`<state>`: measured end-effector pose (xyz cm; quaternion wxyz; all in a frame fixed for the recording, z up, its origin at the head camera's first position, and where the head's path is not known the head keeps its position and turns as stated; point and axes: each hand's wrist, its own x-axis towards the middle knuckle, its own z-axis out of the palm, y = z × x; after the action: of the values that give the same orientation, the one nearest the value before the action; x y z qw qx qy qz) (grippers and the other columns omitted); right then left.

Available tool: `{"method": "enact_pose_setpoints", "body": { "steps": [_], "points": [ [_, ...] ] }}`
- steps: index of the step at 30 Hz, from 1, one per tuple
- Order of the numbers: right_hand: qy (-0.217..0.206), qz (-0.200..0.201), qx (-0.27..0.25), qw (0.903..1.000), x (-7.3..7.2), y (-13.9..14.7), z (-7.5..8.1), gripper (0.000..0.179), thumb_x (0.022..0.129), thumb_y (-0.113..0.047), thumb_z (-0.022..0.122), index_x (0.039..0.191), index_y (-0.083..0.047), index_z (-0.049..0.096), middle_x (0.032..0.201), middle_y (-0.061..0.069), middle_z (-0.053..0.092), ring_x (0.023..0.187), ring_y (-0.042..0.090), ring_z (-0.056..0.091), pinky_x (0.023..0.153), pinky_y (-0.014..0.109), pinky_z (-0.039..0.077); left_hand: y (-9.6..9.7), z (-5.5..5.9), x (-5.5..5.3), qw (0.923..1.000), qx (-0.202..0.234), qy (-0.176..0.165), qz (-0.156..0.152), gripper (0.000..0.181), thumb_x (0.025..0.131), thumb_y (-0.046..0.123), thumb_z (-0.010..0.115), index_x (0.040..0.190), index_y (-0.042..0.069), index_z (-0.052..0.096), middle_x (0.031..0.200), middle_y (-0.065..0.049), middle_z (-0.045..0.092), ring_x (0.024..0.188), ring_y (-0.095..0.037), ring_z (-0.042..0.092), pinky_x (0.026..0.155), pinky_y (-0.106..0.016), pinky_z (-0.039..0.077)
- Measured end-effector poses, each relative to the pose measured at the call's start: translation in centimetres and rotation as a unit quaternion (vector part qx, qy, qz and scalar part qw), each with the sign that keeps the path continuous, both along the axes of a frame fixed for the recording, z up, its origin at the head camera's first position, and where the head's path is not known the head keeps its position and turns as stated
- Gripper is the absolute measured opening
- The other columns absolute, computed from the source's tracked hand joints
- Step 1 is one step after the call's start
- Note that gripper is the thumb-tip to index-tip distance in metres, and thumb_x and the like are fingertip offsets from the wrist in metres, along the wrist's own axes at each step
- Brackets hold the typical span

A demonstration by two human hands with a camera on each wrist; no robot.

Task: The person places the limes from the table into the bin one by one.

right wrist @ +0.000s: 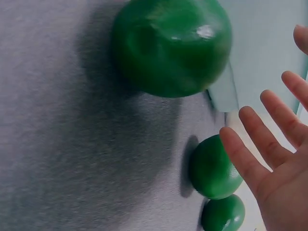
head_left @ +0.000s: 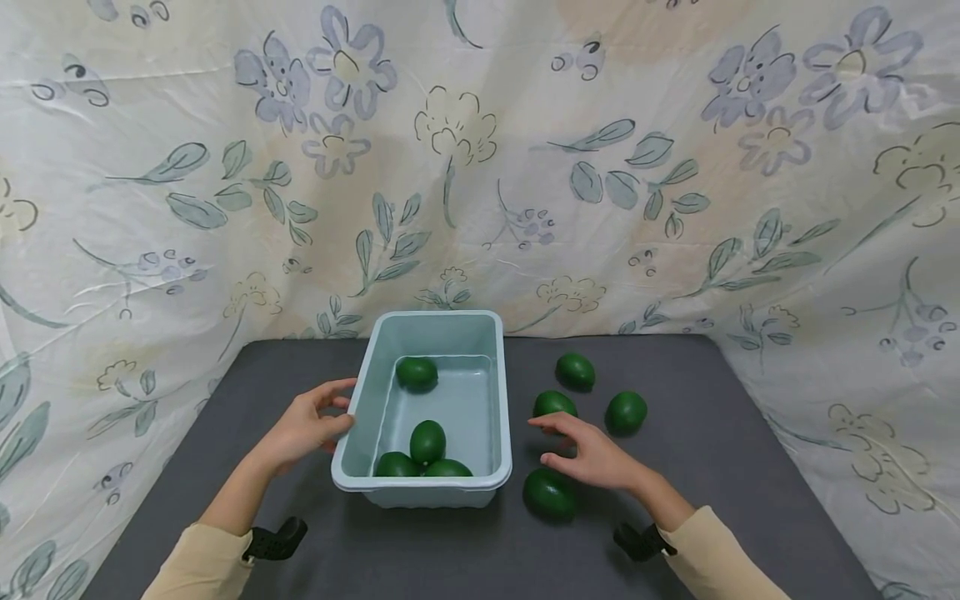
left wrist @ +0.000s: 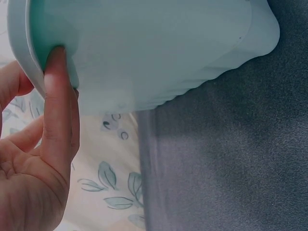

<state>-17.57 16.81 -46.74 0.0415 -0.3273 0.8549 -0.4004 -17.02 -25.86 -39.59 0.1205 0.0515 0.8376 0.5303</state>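
A pale blue plastic bin (head_left: 480, 400) sits on the dark table, holding several glossy green oval fruits, one (head_left: 417, 374) near its back and the others, such as this fruit (head_left: 427, 442), by the front wall. My left hand (head_left: 307, 429) pinches the bin's left rim; in the left wrist view its fingers (left wrist: 57, 110) lie under the lip. To the bin's right, my right hand (head_left: 592, 454) hovers with spread fingers, holding nothing. Just below it lies a green fruit (head_left: 550, 494), seen large in the right wrist view (right wrist: 171, 48). Another fruit (head_left: 555, 404) is partly behind its fingertips.
Two more green fruits lie farther back on the right, one fruit (head_left: 575, 372) near the far edge and another fruit (head_left: 626, 413) nearer. A flowered cloth (head_left: 480, 167) hangs behind and beside the dark grey table (head_left: 420, 558).
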Motion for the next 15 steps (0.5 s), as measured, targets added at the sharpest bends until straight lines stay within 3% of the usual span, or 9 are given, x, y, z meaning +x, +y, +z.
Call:
{"method": "enact_pose_setpoints", "body": {
  "steps": [5,15],
  "points": [
    [-0.024,-0.001,0.011,0.9996,0.9,0.2,-0.3,0.048,0.086,-0.032,0.064,0.13,-0.023,0.048,0.131,-0.003,0.05,0.115,0.023,0.052,0.087,0.047,0.048,0.0,0.0,0.1,1.0,-0.003,0.001,0.002,0.06,0.086,0.01,0.06,0.14,0.009,0.033,0.117,-0.022,0.047,0.086,-0.025,0.061,0.062,-0.039,0.056],
    [0.009,0.011,0.068,0.9976,1.8,0.5,-1.7,0.05,0.084,-0.031,0.066,0.128,-0.012,0.052,0.126,-0.005,0.052,0.113,0.017,0.053,0.089,0.036,0.048,0.0,0.0,0.1,0.9999,-0.009,0.004,0.004,0.06,0.085,0.01,0.06,0.14,0.009,0.034,0.116,-0.021,0.048,0.086,-0.025,0.061,0.062,-0.039,0.056]
  ]
}}
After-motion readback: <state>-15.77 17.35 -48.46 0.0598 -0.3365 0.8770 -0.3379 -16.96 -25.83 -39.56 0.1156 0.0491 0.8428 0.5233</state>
